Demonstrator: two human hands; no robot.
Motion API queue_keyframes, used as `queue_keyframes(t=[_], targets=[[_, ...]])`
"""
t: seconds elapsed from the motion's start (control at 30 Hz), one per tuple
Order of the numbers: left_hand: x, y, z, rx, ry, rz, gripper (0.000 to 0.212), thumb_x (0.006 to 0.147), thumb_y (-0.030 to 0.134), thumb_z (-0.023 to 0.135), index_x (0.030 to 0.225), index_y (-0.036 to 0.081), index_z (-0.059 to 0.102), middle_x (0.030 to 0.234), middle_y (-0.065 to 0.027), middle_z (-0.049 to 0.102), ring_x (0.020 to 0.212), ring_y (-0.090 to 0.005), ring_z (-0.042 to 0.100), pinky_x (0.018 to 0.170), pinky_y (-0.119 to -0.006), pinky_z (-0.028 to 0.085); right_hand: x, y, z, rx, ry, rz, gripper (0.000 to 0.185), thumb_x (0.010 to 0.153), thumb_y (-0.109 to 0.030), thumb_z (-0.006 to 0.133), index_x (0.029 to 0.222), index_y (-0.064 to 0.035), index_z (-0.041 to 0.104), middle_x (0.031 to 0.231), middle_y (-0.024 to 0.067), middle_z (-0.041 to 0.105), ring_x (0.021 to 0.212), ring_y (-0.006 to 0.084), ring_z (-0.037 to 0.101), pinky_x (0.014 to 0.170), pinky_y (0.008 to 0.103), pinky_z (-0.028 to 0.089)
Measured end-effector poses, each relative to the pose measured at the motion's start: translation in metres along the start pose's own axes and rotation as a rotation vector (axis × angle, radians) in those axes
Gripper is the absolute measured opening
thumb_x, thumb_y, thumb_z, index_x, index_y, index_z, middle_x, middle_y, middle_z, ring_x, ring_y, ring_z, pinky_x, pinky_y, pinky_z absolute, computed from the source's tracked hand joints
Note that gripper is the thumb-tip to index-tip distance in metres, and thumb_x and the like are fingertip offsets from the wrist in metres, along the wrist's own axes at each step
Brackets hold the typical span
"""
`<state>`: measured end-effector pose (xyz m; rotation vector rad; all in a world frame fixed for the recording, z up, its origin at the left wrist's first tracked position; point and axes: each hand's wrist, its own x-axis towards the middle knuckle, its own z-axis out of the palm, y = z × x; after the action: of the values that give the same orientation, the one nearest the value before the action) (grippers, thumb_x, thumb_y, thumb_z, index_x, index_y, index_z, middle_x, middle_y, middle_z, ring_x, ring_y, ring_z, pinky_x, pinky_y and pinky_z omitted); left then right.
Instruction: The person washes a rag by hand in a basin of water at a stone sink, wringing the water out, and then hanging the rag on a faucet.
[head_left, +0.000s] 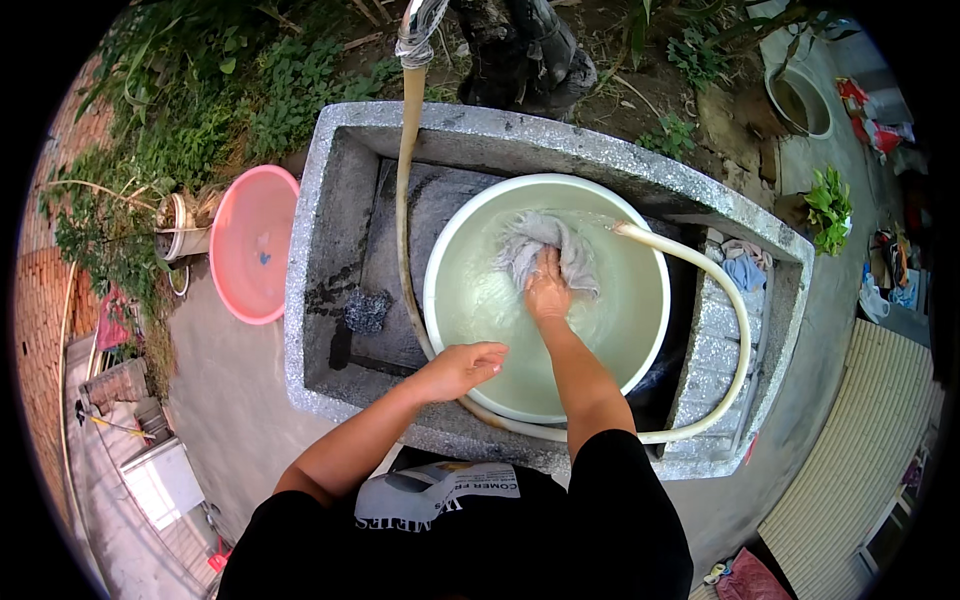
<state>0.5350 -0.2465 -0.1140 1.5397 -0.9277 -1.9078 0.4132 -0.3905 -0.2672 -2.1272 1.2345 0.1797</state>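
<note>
A wide pale basin (433, 300) holding water sits inside a speckled stone wash trough (300, 330). My right hand (547, 289) is down in the basin, pressed onto a wet grey cloth (574, 251); its fingertips are partly lost in the folds. Over the basin's near left rim hovers my left hand (461, 369), with nothing in it and its fingers slightly apart. A cream hose (731, 300) loops around the right side of the basin, and its end pours water in beside the cloth.
Ridged washboard slabs (712, 375) form the trough's right end, with bluish cloths (744, 271) on them. A dark scouring pad (367, 311) lies on the trough floor at left. Outside stand a pink basin (251, 247) and, behind, a tree trunk (517, 60).
</note>
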Motion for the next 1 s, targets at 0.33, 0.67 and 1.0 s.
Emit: queue_keyframes(t=[0.33,0.67,1.0], targets=[[0.019,0.017,0.0,-0.607,0.071,-0.227,0.044,0.084,0.02,0.049,0.123,0.004,0.034,0.119,-0.0141,0.042,0.108,-0.0225,0.043,0.089,-0.036,0.037,-0.019,0.018,0.004,-0.271,0.323,-0.327,0.021,0.07,-0.016,0.05,0.09,-0.0144,0.054,0.098,0.005,0.05,0.092,0.0232,0.047,0.073,0.0396,0.038],[0.063,0.069,0.002,-1.17,0.422,-0.366,0.076,0.072,0.057,0.05,0.123,0.004,0.031,0.118,-0.0167,0.04,0.106,-0.0296,0.043,0.087,-0.043,0.038,-0.13,-0.087,-0.101,0.543,0.496,-0.406,0.024,0.06,0.007,0.049,0.081,-0.0047,0.048,0.086,0.0101,0.051,0.081,0.0284,0.048,0.074,0.0375,0.038],[0.1,0.044,0.056,-1.168,0.514,-0.172,0.036,0.08,0.038,0.053,0.1,0.008,0.047,0.086,-0.0066,0.053,0.077,-0.0213,0.052,0.065,-0.037,0.045,-0.068,-0.05,-0.079,1.017,0.448,0.314,0.017,0.074,-0.015,0.053,0.088,-0.0043,0.053,0.094,0.0158,0.048,0.086,0.0302,0.046,0.077,0.0343,0.038]])
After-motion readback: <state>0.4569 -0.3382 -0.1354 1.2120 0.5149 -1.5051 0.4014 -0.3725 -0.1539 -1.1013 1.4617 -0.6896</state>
